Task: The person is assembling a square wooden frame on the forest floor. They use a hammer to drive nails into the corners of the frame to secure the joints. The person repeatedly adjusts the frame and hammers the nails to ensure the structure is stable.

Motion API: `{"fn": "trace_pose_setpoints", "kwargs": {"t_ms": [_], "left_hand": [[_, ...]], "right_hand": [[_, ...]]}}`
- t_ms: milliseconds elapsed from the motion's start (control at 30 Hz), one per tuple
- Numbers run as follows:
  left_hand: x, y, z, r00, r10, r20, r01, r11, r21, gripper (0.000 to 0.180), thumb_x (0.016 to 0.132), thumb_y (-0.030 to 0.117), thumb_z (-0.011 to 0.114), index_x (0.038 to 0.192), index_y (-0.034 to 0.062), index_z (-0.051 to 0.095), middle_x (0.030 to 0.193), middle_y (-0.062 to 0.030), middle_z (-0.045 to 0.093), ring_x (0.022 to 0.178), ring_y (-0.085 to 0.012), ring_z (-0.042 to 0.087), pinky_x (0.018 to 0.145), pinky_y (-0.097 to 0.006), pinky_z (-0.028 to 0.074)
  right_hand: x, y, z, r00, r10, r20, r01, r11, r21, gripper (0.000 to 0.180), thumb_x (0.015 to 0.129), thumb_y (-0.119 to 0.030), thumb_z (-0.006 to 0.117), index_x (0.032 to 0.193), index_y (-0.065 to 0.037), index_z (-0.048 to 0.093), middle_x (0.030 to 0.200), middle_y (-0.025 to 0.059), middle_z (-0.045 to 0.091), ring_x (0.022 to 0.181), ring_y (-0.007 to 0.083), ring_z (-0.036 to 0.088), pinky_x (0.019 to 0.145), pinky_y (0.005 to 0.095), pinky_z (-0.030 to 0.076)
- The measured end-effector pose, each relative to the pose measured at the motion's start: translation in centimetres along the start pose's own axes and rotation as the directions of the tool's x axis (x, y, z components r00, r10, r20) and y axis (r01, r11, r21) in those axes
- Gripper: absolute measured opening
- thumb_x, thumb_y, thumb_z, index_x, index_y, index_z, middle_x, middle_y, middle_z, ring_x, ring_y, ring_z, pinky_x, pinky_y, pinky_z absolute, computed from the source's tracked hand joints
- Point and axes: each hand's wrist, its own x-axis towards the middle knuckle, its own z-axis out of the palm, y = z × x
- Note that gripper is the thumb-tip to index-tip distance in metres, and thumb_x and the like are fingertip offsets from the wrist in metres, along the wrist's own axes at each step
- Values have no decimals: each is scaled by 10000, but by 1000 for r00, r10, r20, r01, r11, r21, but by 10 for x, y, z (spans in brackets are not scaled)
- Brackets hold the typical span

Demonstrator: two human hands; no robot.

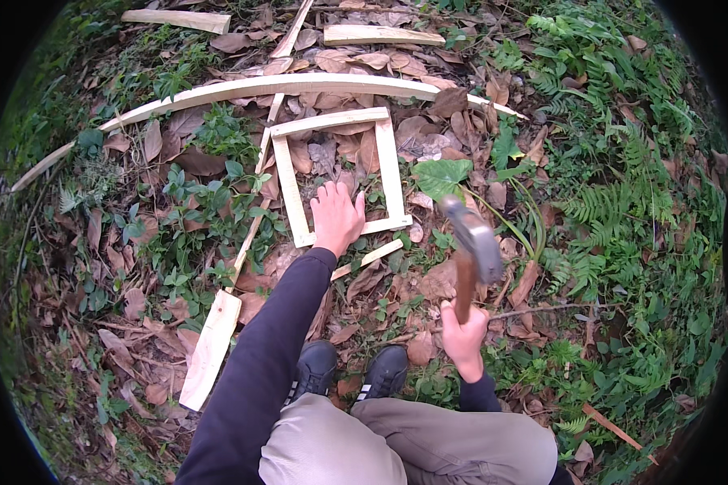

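Observation:
A rectangular frame (389,166) of four pale wooden strips lies on the leafy ground in front of me. My left hand (337,217) grips its near strip, with the fingers bent over the wood and the thumb to the right. Part of that strip is hidden under the hand. In my right hand (464,335) is a claw hammer (479,242), its brown wooden handle held in a closed fist. The metal head is raised to the right of the frame, apart from it and slightly blurred. A short thin stick of wood (367,260) lies just nearer than the frame.
A long pale strip (299,84) lies across the ground beyond the frame. Another long strip (251,230) runs along its left. A wider offcut (211,350) lies near my left arm, two pieces (384,35) farther away. Ferns (607,212) grow at right; my shoes (384,372) are below.

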Motion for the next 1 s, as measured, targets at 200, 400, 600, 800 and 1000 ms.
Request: {"fn": "trace_pose_setpoints", "kwargs": {"t_ms": [200, 400, 600, 800, 1000], "left_hand": [[4, -2, -4, 1000, -17, -5, 17, 1000, -13, 398, 996, 416, 536, 1014, 20, 558, 1049, -170, 548, 1023, -344, 538, 848, -497, 431], [2, 0, -5, 999, -14, 38, 14, 1000, 12, 410, 1001, 426, 530, 1019, 18, 563, 1057, -165, 551, 1036, -342, 541, 864, -495, 441], [5, -10, -2, 999, -40, 20, 40, 999, 35, 385, 994, 423, 539, 1011, 40, 573, 1069, -146, 554, 1055, -318, 536, 865, -477, 437], [3, 9, -1, 1000, -4, 11, 4, 1000, 20, 391, 1001, 426, 532, 1021, 38, 579, 1054, -146, 557, 1035, -324, 544, 861, -489, 443], [7, -8, -2, 999, -41, 9, 41, 998, 37, 393, 1006, 420, 516, 1026, 33, 584, 1072, -155, 564, 1051, -330, 547, 872, -495, 447]], "right_hand": [[-8, 20, 8, 968, -192, -163, 227, 945, 235, 299, 945, -55, 531, 671, -58, 411, 516, -6, 421, 449, 108, 391, 455, 299, 352], [-1, 56, 21, 974, 224, 28, -221, 970, -102, 231, 872, -100, 626, 710, 56, 569, 546, 164, 523, 495, 235, 570, 539, 416, 437], [6, -29, -27, 997, -30, -71, 58, 897, 438, 239, 899, -7, 561, 681, -36, 466, 533, 100, 441, 435, 165, 437, 476, 362, 369], [-4, 99, 48, 950, 306, 67, -278, 924, -264, 283, 894, -158, 622, 725, 66, 586, 561, 181, 565, 522, 253, 623, 553, 410, 476], [8, 5, -15, 993, 73, -90, -39, 942, 333, 299, 984, -37, 503, 710, -99, 400, 557, -43, 413, 431, 46, 365, 412, 234, 296]]}}
